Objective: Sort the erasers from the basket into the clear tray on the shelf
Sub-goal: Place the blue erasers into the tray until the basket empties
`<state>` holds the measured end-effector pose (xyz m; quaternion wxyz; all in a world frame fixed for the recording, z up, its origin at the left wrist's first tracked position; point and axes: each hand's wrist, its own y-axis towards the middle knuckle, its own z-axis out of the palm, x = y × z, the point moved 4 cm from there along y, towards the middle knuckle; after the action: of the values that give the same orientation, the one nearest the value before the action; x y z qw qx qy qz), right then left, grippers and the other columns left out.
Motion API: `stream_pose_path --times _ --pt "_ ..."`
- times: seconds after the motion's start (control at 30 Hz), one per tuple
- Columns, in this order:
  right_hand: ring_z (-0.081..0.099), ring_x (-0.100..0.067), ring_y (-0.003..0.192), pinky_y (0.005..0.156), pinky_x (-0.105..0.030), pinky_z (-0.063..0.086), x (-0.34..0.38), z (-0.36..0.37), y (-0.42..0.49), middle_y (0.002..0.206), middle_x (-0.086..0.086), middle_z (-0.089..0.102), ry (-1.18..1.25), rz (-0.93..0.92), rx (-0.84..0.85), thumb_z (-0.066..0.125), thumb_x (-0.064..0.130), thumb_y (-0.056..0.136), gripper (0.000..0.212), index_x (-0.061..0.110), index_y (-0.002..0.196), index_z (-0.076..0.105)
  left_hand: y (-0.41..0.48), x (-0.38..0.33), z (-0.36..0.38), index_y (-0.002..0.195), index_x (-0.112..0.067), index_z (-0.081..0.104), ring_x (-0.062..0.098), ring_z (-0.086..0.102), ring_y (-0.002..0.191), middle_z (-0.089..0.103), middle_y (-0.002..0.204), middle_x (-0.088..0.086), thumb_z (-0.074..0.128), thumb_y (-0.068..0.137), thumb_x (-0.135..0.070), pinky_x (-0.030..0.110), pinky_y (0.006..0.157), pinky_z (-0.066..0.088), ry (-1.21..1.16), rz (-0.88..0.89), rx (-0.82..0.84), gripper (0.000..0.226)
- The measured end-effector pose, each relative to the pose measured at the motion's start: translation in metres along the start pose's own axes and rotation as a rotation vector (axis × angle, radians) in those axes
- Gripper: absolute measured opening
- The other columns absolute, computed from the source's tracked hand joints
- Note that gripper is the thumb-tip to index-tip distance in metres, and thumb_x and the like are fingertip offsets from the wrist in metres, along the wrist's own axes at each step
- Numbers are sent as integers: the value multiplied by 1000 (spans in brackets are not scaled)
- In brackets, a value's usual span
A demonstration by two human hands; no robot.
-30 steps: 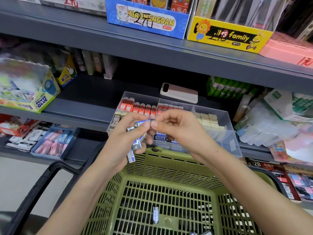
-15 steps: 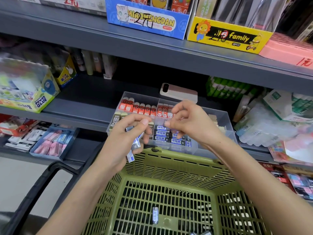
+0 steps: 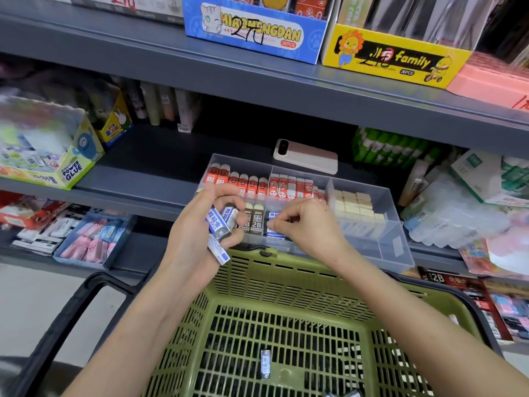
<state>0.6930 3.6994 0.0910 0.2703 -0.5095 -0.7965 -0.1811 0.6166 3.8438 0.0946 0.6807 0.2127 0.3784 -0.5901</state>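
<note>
View from a head-worn camera, looking down at a person's two bare arms reaching over an olive-green plastic mesh basket (image 3: 286,272) toward a grey metal shop shelf (image 3: 137,156).

The left hand (image 3: 191,242) is clenched round a small bundle of blue-and-white paper-sleeved erasers (image 3: 219,223). It holds them just above the basket's far rim, close to the shelf edge, apparently as a ready supply for the other hand.

The right hand (image 3: 309,227) hangs over the front of a clear plastic divided tray (image 3: 396,247), which sits at the shelf's front edge, touching or nearly touching the basket. Its fingers are curled, with thumb and forefinger tips together just above a compartment that already holds matching blue-and-white erasers (image 3: 274,215). Whether an eraser is pinched between those fingertips cannot be told.

The tray keeps each kind apart:
- Red-sleeved erasers (image 3: 237,180) stand in rows at the back.
- Brown-sleeved erasers marked 2B (image 3: 254,222) sit at the front left.
- Plain cream block erasers (image 3: 355,204) fill the right compartment.

The hand's position suggests the blue-and-white ones are being added to their own kind.

One loose blue-and-white eraser (image 3: 265,363) lies on the basket floor, and a few more show at the bottom edge of the view, so sorting looks unfinished.

A pale pink smartphone (image 3: 306,157) lies flat on the shelf behind the tray.
</note>
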Motion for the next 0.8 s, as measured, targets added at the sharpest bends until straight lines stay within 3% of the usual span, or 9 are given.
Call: stream_pose_path --times 0.13,0.23,0.27,0.33,0.4,0.47,0.57,0.67,0.8 --pt "49 -5 75 73 -23 31 3 -5 -5 72 5 59 -62 -45 -21 62 30 89 31 7 72 73 0 -1 -2 87 -7 60 13 51 54 59 71 4 53 77 -34 16 34 30 -73 19 -6 30" --pt "52 -10 74 86 -4 22 18 -15 -17 63 13 54 -12 -135 -166 58 30 91 32 10 70 71 2 0 -5 87 -8 61 13 53 56 59 71 3 47 89 -36 17 35 33 -134 31 -42 31" --pt "52 -7 70 84 -5 26 25 -15 -22 59 14 52 81 -147 -158 57 35 90 32 16 69 71 3 0 -6 86 -8 62 13 53 57 59 71 3 46 90 -36 17 37 35 -154 37 -55 32" --pt "49 -1 59 64 -17 38 41 -6 -33 56 12 57 262 -145 -48 58 53 81 35 24 65 69 3 1 -7 84 -10 62 13 54 58 59 71 2 48 89 -39 18 41 40 -178 46 -85 32" --pt "47 2 54 53 -14 35 55 6 -43 58 14 60 306 -146 34 65 58 70 33 26 72 71 3 2 -7 82 -14 63 12 53 55 58 71 0 47 90 -43 21 46 45 -195 36 -101 34" --pt "47 0 53 55 -10 35 66 15 -48 59 13 58 283 -182 39 76 44 70 25 23 83 73 2 3 -6 80 -17 63 13 51 52 57 71 -1 44 93 -46 22 48 47 -209 15 -103 37" --pt "46 -2 54 56 -12 34 73 19 -54 58 14 50 248 -261 -28 72 26 79 11 22 88 72 1 2 -7 83 -15 61 12 52 53 56 73 -1 46 92 -44 23 51 48 -221 31 -99 34" --pt "47 -4 55 53 -13 34 69 9 -57 58 14 50 237 -302 -39 62 30 85 10 25 89 69 2 -1 -9 84 -13 60 13 52 57 55 74 1 48 90 -41 23 54 49 -265 50 -105 32" --pt "58 -5 65 56 -19 43 30 -25 -39 73 5 64 336 -117 -107 57 26 91 3 25 88 58 2 -5 -15 77 -9 66 15 56 69 58 77 5 58 86 -22 25 60 49 -325 76 -153 18"
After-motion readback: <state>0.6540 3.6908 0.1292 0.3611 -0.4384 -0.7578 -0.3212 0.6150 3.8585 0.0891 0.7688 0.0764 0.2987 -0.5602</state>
